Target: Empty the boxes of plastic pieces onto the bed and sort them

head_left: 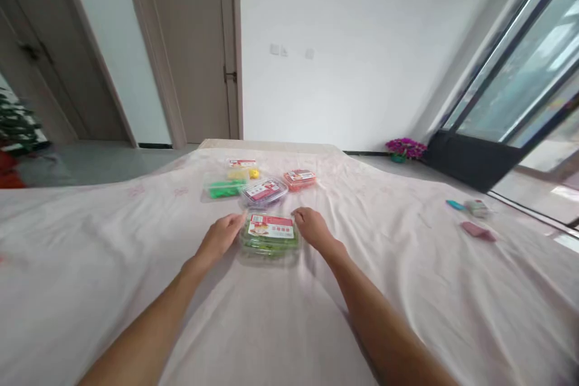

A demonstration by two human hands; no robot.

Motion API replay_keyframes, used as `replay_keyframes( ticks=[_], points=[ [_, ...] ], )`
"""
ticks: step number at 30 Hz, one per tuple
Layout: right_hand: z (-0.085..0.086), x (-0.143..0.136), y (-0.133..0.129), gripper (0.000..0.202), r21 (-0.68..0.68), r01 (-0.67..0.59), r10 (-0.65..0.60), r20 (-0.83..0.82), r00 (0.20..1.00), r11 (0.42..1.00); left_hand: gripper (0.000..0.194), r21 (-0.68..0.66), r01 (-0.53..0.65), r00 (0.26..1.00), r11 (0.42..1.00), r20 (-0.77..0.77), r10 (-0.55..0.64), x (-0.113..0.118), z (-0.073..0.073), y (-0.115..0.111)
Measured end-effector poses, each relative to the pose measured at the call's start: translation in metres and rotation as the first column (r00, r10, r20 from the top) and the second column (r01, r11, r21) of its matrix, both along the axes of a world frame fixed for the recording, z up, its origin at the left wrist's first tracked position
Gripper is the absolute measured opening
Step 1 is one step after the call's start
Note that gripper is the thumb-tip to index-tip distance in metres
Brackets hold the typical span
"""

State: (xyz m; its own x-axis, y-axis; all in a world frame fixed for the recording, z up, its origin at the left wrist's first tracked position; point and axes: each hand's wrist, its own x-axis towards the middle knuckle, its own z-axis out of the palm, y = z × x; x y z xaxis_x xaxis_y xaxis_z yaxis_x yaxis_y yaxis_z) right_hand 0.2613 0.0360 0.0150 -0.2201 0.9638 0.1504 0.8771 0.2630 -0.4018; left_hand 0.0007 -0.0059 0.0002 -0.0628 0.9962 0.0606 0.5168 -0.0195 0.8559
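A clear plastic box with green contents and a red-and-white label (270, 236) lies on the pink cloth between my two hands. My left hand (221, 234) is at its left side, fingers curled against the edge. On the other side, my right hand (313, 227) touches the upper right corner, its fingers bent together. Just behind are a box with purple contents (265, 192), a box with red-orange contents (300, 178) and an open container with green pieces (226, 189). A yellow item (254, 174) sits further back by another labelled box (242, 164).
The pale pink cloth (136, 241) covers a wide surface. At the right lie a blue object (455, 205), a small clear pack (476, 208) and a dark pink cloth piece (478, 231). Purple flowers (406, 148) stand on the floor near the wall.
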Motion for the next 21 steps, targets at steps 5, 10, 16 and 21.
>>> replay_keyframes(
  ticks=[5,10,16,21],
  points=[
    [0.003,0.005,-0.002,0.037,-0.032,-0.01,0.011,0.022,1.0,0.999,0.048,-0.077,0.08,0.994,0.994,-0.073,-0.086,0.002,-0.005,-0.012],
    [0.004,0.004,-0.005,0.037,-0.056,0.008,-0.007,0.026,1.0,0.998,0.049,-0.117,0.035,0.999,0.992,0.016,-0.033,0.006,-0.011,-0.013],
    [-0.001,0.003,-0.004,0.036,-0.041,0.022,-0.024,-0.033,0.999,0.999,0.043,-0.031,-0.05,0.989,0.998,-0.141,0.045,0.007,-0.011,-0.006],
    [-0.011,0.004,0.0,0.034,0.004,0.0,0.001,-0.121,0.993,1.0,0.044,0.018,-0.07,0.978,0.997,-0.194,0.072,0.007,-0.015,-0.004]
  ],
)
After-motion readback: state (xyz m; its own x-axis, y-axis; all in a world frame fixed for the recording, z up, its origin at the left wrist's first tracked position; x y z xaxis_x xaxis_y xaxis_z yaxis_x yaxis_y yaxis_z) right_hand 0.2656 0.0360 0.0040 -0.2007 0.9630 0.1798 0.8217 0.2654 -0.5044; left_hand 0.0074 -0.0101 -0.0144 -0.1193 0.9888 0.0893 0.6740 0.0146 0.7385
